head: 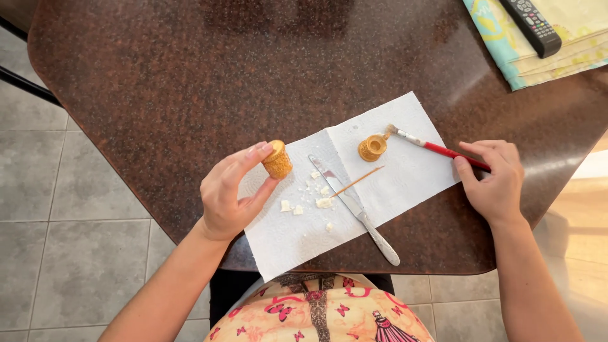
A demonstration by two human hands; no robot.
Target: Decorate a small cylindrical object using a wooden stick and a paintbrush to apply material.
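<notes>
My left hand (229,193) pinches a small gold-painted cylinder (277,160) between thumb and fingers, just above the left part of a white paper towel (405,174). My right hand (493,177) holds a red-handled paintbrush (437,147) near its back end; the brush tip touches a small gold cap-like piece (372,147) sitting on the towel. A table knife (354,207) lies diagonally across the towel, with a thin wooden stick (358,181) resting over its blade and several white crumbs (309,196) scattered around.
The towel lies on a dark brown speckled round table (190,82). A black remote control (532,25) rests on a light patterned cloth (570,60) at the far right corner. Grey floor tiles (69,240) show beyond the table's left edge.
</notes>
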